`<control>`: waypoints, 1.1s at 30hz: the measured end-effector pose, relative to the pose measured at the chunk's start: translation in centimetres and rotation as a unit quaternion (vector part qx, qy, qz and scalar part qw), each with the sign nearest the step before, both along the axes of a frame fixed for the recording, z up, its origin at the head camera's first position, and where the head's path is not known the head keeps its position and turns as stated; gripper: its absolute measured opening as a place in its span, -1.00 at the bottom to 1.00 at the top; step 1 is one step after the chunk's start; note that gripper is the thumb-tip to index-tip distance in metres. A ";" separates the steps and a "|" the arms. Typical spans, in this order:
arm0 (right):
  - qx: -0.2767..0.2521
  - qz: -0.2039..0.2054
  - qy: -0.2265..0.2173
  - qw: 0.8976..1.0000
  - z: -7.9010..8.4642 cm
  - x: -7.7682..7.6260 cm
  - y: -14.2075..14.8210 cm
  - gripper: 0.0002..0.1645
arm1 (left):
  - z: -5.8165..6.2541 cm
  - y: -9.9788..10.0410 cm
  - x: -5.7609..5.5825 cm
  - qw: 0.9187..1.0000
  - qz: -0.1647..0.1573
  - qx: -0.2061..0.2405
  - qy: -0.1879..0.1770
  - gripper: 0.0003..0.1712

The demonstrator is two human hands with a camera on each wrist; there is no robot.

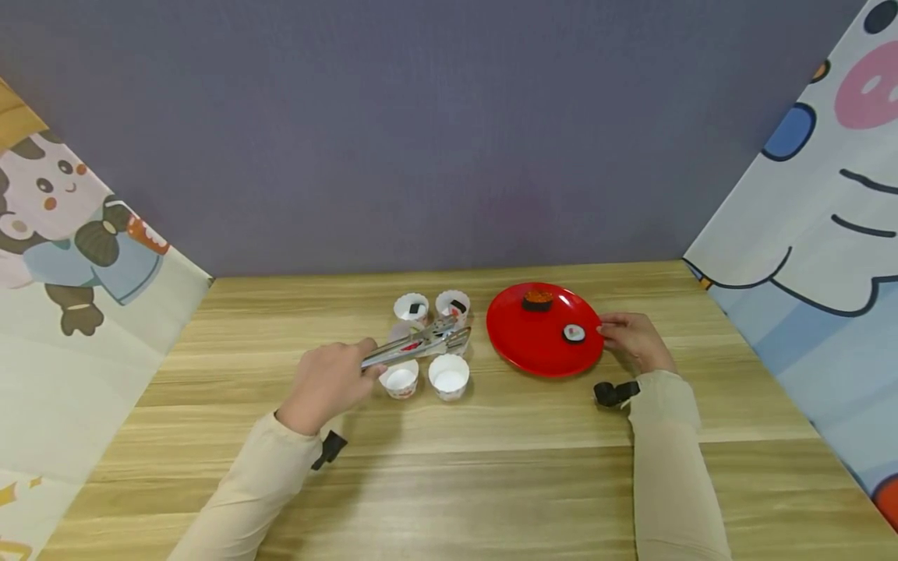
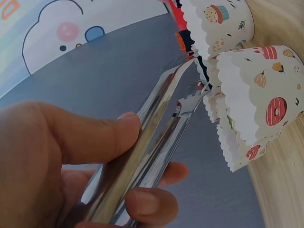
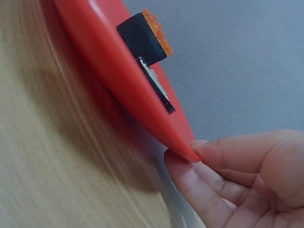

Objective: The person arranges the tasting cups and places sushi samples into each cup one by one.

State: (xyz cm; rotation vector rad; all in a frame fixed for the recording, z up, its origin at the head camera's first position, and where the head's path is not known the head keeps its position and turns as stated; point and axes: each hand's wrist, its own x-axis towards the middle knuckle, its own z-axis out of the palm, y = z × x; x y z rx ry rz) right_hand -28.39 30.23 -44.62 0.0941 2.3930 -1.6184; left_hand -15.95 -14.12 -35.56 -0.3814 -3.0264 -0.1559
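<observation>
My left hand (image 1: 330,386) grips metal tongs (image 2: 142,152), thumb on one side and fingers on the other. The tongs (image 1: 393,354) reach over several white paper cups, their tips near the back right cup (image 1: 446,298). Dark-wrapped sushi pieces lie in that cup and in the back left cup (image 1: 403,301); the two front cups, such as the right one (image 1: 449,382), look bare inside. At the right, my right hand (image 1: 634,340) pinches the rim of a red plate (image 1: 519,339). On the plate sit an orange roe sushi (image 1: 537,301) and a small round sushi roll (image 1: 574,333).
The wooden table (image 1: 449,483) ends at a grey-blue panel (image 1: 449,140) behind the cups and plate. Printed cartoon panels (image 1: 828,234) flank it on both sides. Black wrist devices (image 1: 613,393) stick out near both cuffs.
</observation>
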 end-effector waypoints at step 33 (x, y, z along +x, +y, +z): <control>0.015 -0.008 0.000 1.000 -0.1 0.0 -0.2 -0.47 | -0.1 -0.2 -0.3 0.999 0.014 -0.002 -0.030 -0.71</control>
